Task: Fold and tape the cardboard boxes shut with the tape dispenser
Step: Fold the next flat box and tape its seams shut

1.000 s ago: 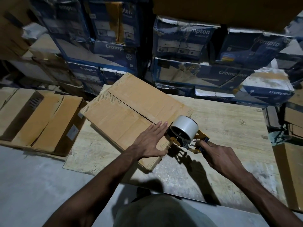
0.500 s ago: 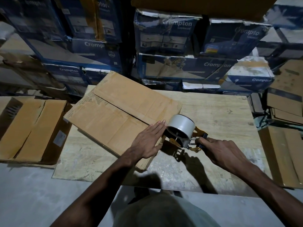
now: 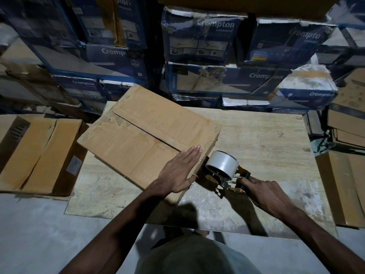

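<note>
Right grip (image 3: 264,192) curled round the handle of the tape dispenser (image 3: 223,167), roll on top, its front end at the near right edge of the cardboard box (image 3: 142,139). Left grip (image 3: 177,171) flat, fingers straight and together, pressing the box top beside the flap seam. Box lies skewed on the wooden bench (image 3: 256,135), flaps folded down. Brown carton (image 3: 39,153) on the floor left, cardboard stack (image 3: 347,119) right, blue Crompton boxes (image 3: 217,76) piled behind.

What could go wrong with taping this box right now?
The left hand lies flat right beside the tape dispenser; its front end might catch the fingers. The flap seam on the cardboard box shows a dark gap, so tape may seal it uneven.
</note>
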### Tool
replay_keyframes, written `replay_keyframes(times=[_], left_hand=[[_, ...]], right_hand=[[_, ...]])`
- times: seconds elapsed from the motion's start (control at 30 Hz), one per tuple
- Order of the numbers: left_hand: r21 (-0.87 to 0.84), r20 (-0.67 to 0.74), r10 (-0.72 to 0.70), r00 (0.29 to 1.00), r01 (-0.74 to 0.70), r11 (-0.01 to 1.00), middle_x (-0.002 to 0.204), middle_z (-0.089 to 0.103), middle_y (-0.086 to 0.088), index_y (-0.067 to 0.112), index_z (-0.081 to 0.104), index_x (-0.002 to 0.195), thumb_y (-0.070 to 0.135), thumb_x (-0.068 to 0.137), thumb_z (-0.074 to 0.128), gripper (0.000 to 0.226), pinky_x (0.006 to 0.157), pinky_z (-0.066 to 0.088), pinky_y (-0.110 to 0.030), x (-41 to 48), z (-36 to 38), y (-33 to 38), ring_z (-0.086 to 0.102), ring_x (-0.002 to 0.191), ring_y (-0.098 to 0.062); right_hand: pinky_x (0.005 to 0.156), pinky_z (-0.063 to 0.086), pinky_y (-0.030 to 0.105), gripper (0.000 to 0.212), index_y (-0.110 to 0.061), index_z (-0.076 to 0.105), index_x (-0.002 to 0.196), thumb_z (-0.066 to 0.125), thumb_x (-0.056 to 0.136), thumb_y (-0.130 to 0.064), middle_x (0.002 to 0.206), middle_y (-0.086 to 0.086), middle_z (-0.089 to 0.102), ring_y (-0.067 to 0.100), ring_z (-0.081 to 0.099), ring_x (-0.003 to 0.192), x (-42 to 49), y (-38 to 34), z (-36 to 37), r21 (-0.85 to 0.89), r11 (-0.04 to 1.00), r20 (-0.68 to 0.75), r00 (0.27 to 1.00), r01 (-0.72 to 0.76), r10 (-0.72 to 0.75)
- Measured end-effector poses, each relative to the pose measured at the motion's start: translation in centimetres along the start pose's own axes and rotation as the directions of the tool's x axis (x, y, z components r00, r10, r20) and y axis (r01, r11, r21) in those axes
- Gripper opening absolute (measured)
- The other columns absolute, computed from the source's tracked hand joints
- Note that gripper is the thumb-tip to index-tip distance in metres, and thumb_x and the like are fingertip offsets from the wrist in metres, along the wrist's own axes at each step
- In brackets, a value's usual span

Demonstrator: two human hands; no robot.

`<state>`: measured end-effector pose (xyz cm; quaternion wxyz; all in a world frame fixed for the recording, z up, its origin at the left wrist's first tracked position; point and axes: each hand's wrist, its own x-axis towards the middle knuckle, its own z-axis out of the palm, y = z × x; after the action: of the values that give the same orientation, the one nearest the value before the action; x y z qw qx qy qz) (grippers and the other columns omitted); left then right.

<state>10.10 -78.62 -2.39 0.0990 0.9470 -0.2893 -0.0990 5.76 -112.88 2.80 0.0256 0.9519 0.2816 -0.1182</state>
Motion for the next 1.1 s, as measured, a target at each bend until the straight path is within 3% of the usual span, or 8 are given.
replay_keyframes(times=[0.2,0.33,0.43,0.57,0.73,0.9,0.97,1.1], left_hand=[[-0.046,-0.010,0.020,1.000,-0.020,0.999,0.173,-0.014,0.001,0.017,-0.006,0.166,0.050,0.104,0.043,0.086,0.130,0.004,-0.039,0.1,-0.2,-0.1,-0.014,0.159,-0.011],[-0.024,0.029,-0.001,1.000,0.002,1.000,0.173,-0.017,0.003,0.019,-0.009,0.166,0.049,0.095,0.056,0.101,0.130,0.000,-0.037,0.5,0.0,-0.2,-0.017,0.158,-0.011],[-0.005,0.084,-0.017,0.996,0.018,1.000,0.171,-0.022,0.005,0.021,-0.013,0.165,0.056,0.093,0.056,0.106,0.129,-0.004,-0.036,0.8,0.2,-0.2,-0.022,0.156,-0.009],[0.009,0.119,-0.026,0.993,0.026,1.000,0.171,-0.022,0.005,0.020,-0.012,0.165,0.063,0.085,0.058,0.115,0.129,-0.004,-0.036,1.2,0.3,-0.4,-0.022,0.157,-0.011],[-0.035,0.131,0.009,0.991,-0.004,0.999,0.172,-0.018,-0.001,0.016,-0.007,0.165,0.058,0.063,0.044,0.122,0.130,0.000,-0.040,1.0,-1.0,-0.1,-0.017,0.159,-0.016],[-0.041,0.101,-0.006,0.995,0.010,0.999,0.173,-0.016,0.004,0.021,-0.008,0.166,0.037,0.073,0.059,0.116,0.130,0.007,-0.042,0.4,-1.3,0.2,-0.016,0.159,-0.014],[-0.042,0.100,-0.004,0.995,0.008,0.999,0.173,-0.015,0.004,0.022,-0.008,0.166,0.034,0.073,0.059,0.115,0.130,0.007,-0.042,0.4,-1.4,0.2,-0.016,0.159,-0.013],[-0.033,0.097,0.006,0.995,-0.003,0.999,0.173,-0.014,0.006,0.022,-0.008,0.166,0.024,0.070,0.062,0.119,0.130,0.007,-0.041,0.0,-1.2,0.2,-0.015,0.159,-0.013]], right_hand=[[0.046,0.031,0.027,0.041,-0.033,0.043,0.127,0.066,0.095,-0.024,0.089,0.003,0.068,0.018,0.057,0.050,2.6,-0.1,4.3,0.144,0.987,-0.060,0.996,0.076,-0.068],[0.040,0.025,0.024,0.033,-0.026,0.050,0.122,0.043,0.093,-0.038,0.072,0.002,0.064,0.016,0.051,0.039,3.4,-0.3,4.9,0.190,0.975,-0.116,0.989,0.117,-0.096],[0.040,0.023,0.023,0.036,-0.022,0.051,0.121,0.040,0.091,-0.039,0.066,0.003,0.060,0.017,0.049,0.036,3.7,-0.5,5.5,0.203,0.968,-0.163,0.980,0.150,-0.118],[0.048,0.039,0.031,0.035,-0.026,0.044,0.123,0.036,0.094,-0.044,0.075,0.002,0.062,0.022,0.052,0.052,3.6,-1.6,5.0,0.392,0.917,-0.098,0.994,0.078,-0.042],[0.059,0.046,0.042,0.032,-0.030,0.043,0.124,0.043,0.095,-0.045,0.072,-0.015,0.056,0.013,0.050,0.057,4.5,-1.3,4.0,0.651,0.759,0.012,1.000,0.000,-0.010],[0.056,0.036,0.020,0.028,-0.029,0.046,0.121,0.063,0.101,-0.020,0.070,-0.023,0.059,0.004,0.055,0.059,1.3,-4.7,7.2,0.818,0.567,0.002,0.986,-0.098,0.168],[0.057,0.038,0.020,0.037,-0.031,0.046,0.124,0.068,0.097,-0.018,0.075,-0.021,0.064,0.003,0.060,0.063,-0.5,-5.7,9.2,0.854,0.472,0.070,0.949,-0.216,0.308],[0.059,0.050,0.021,0.045,-0.028,0.048,0.126,0.075,0.092,-0.014,0.096,-0.007,0.071,0.009,0.069,0.079,-0.9,-6.2,10.8,0.901,0.145,0.265,0.785,-0.408,0.560]])
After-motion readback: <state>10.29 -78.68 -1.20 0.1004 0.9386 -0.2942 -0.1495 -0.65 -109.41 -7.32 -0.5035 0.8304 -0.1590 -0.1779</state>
